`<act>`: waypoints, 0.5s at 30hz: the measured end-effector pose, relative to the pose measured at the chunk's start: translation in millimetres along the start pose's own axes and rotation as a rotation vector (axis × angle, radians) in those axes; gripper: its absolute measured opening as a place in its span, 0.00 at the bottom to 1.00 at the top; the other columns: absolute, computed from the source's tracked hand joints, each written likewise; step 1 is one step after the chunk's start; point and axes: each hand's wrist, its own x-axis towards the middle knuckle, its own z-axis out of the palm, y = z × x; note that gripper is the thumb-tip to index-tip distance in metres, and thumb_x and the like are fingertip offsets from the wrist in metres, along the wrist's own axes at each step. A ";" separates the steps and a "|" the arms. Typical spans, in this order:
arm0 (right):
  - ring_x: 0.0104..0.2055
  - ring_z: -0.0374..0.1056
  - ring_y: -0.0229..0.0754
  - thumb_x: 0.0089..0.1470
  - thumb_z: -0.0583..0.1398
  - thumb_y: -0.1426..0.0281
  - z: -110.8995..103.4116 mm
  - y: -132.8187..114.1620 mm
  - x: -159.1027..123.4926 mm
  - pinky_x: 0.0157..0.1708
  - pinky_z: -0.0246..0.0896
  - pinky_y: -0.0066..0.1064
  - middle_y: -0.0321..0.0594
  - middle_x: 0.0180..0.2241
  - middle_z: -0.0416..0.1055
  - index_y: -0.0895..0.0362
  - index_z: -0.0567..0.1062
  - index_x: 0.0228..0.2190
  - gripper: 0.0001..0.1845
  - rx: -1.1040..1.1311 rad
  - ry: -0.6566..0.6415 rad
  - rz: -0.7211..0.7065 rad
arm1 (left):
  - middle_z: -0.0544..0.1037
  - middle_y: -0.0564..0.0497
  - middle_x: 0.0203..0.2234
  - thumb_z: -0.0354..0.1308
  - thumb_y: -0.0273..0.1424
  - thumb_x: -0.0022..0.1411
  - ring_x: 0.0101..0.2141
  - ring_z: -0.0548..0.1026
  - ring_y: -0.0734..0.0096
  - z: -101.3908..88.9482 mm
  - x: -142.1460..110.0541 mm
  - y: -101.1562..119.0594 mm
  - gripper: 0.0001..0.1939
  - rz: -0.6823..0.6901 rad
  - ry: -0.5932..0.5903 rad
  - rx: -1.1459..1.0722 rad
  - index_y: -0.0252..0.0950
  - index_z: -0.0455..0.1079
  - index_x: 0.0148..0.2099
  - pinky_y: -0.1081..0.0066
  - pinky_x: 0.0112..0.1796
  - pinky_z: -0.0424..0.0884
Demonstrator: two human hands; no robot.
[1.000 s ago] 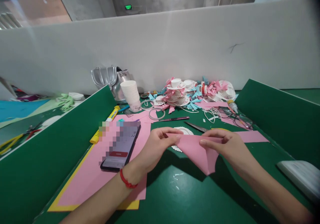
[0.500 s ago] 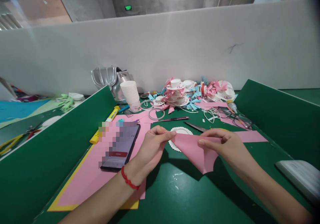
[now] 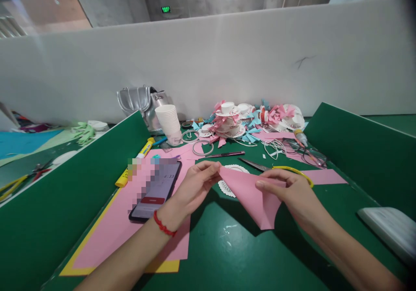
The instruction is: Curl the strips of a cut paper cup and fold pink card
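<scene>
A sheet of pink paper, bent over on itself, hangs between my two hands above the green table. My left hand, with a red cord bracelet at the wrist, pinches its upper left corner between thumb and fingers. On the other side my right hand grips the paper's right part, thumb in front. Behind the paper lies a white lacy paper doily, partly covered from view. Scissors with yellow handles rest just beyond my right hand.
To the left a phone lies on pink sheets beside a yellow glue stick. Stacked paper cups, a utility knife and paper-and-cup crafts stand further back. Green partitions flank the table.
My left hand has shifted slightly left and up with its corner, pulling the pink paper into a more slanted shape. My right hand keeps its grip, and more of the scissors' yellow handle shows.
</scene>
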 end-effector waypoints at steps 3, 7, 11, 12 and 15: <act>0.30 0.66 0.42 0.31 0.66 0.64 -0.7 -2.1 -1.1 0.25 0.57 0.28 0.37 0.25 0.73 0.54 0.75 0.20 0.09 0.001 0.015 0.001 | 0.73 0.52 0.22 0.62 0.31 0.47 0.25 0.69 0.77 7.5 -6.6 -4.2 0.08 -0.004 -0.031 0.135 0.31 0.71 0.24 0.75 0.30 0.64; 0.30 0.66 0.42 0.32 0.66 0.65 -0.4 -8.0 -4.5 0.25 0.58 0.28 0.38 0.25 0.73 0.54 0.75 0.19 0.08 0.004 0.017 -0.005 | 0.73 0.52 0.19 0.60 0.32 0.49 0.24 0.67 0.74 18.0 -15.3 -7.1 0.10 0.082 0.054 0.309 0.31 0.71 0.21 0.73 0.29 0.64; 0.29 0.67 0.42 0.31 0.66 0.64 -1.2 -13.2 -7.8 0.25 0.59 0.28 0.38 0.25 0.72 0.54 0.75 0.20 0.09 0.060 -0.027 -0.007 | 0.72 0.55 0.17 0.61 0.31 0.46 0.22 0.64 0.76 22.2 -19.2 -2.7 0.07 0.256 0.196 0.508 0.33 0.72 0.20 0.75 0.24 0.60; 0.29 0.67 0.42 0.31 0.66 0.63 -1.4 -13.9 -8.4 0.25 0.59 0.28 0.38 0.25 0.72 0.54 0.75 0.20 0.09 0.072 -0.032 -0.004 | 0.71 0.55 0.16 0.61 0.30 0.45 0.21 0.64 0.77 22.6 -19.6 -1.3 0.07 0.266 0.213 0.517 0.33 0.72 0.19 0.76 0.23 0.59; 0.30 0.67 0.42 0.32 0.66 0.62 -1.8 -14.7 -9.4 0.26 0.60 0.28 0.38 0.25 0.72 0.53 0.75 0.20 0.10 0.062 -0.023 -0.011 | 0.71 0.55 0.15 0.63 0.28 0.43 0.20 0.64 0.77 23.3 -19.4 1.0 0.05 0.231 0.221 0.445 0.33 0.72 0.19 0.76 0.22 0.60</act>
